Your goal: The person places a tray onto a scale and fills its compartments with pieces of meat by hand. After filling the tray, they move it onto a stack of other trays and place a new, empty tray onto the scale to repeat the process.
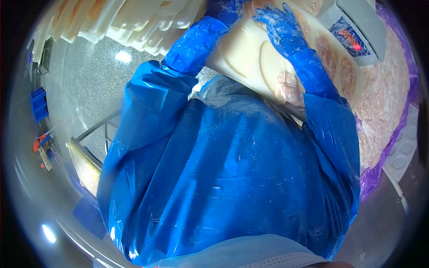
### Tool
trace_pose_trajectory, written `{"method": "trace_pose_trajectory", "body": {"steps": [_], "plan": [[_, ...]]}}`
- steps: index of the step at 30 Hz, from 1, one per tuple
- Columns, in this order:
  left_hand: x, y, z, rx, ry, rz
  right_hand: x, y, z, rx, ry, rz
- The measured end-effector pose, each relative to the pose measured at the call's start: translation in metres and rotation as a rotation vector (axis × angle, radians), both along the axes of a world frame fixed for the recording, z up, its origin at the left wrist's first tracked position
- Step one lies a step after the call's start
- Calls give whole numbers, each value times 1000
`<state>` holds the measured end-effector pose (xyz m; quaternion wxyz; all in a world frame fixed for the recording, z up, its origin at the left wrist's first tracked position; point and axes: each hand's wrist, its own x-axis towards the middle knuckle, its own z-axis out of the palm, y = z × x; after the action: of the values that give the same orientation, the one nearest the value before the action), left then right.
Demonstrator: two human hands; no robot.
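A white tray point(243, 53) with oval hollows lies slanted in front of me; two hollows near its left end hold nothing. Pale raw meat fillets point(348, 76) fill hollows toward its right side. My right hand point(281, 31), in a wet blue glove, is over the tray with its fingers stretched and apart, close to a piece of meat point(259, 5) at the top edge. My left hand point(225, 11), also gloved in blue, is at the tray's upper left; the frame cuts off its fingers. A lump of raw meat point(288, 87) sits on the tray's near edge beneath my right forearm.
A grey device with a lit red display point(353, 42) stands at the upper right. Beside it, a large heap of raw meat point(386, 98) lies on purple plastic sheeting point(413, 71). Stacked white trays point(147, 20) are at the upper left, above speckled floor point(98, 67). Blue crates point(39, 105) are farther left.
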<state>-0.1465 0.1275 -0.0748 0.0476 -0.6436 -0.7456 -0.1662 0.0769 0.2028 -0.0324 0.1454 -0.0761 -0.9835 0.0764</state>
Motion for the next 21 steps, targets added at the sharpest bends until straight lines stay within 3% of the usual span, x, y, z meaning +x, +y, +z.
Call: {"method": "trace_pose_trajectory", "body": {"steps": [1, 2, 3, 4, 5, 6, 7, 8, 10, 11, 12, 14, 16, 18, 20, 21], "plan": [[2, 4, -1, 3, 0, -9, 3, -1, -5, 149, 238, 11], [5, 7, -3, 186, 37, -58, 9, 1, -18, 149, 238, 2], [7, 8, -5, 367, 72, -103, 17, 3, -31, -473, 301, 38], [11, 11, -8, 362, 71, -106, 24, 6, -44, -1099, 350, 76], [20, 11, -8, 294, 124, -138, 36, -3, -38, -1110, 349, 69], [26, 11, -6, 230, 178, -170, 54, -20, -15, -602, 209, 78], [21, 21, -11, 156, -16, -113, 68, -28, 9, -81, 72, 84], [18, 24, -9, 162, -12, -124, 79, -32, 27, -75, 76, 74], [22, 12, -16, 162, 210, -29, 107, -44, 50, -614, 286, -222], [39, 4, 2, 344, 71, -50, 122, -46, 56, -701, 349, -337], [54, -2, 19, 336, 64, -67, 137, -48, 58, -789, 412, -461], [81, -11, 40, -36, -39, -181, 166, -51, 61, -791, 392, -559], [76, -4, 26, 110, -30, -220, 195, -53, 66, -765, 374, -669], [92, -23, 44, 324, -222, -270, 217, -57, 62, -981, 393, -676], [131, -51, 66, 130, -299, -520, 215, -73, 66, -847, 258, -673], [166, -61, 78, 162, -541, -512, 208, -81, 67, -717, 128, -647]]}}
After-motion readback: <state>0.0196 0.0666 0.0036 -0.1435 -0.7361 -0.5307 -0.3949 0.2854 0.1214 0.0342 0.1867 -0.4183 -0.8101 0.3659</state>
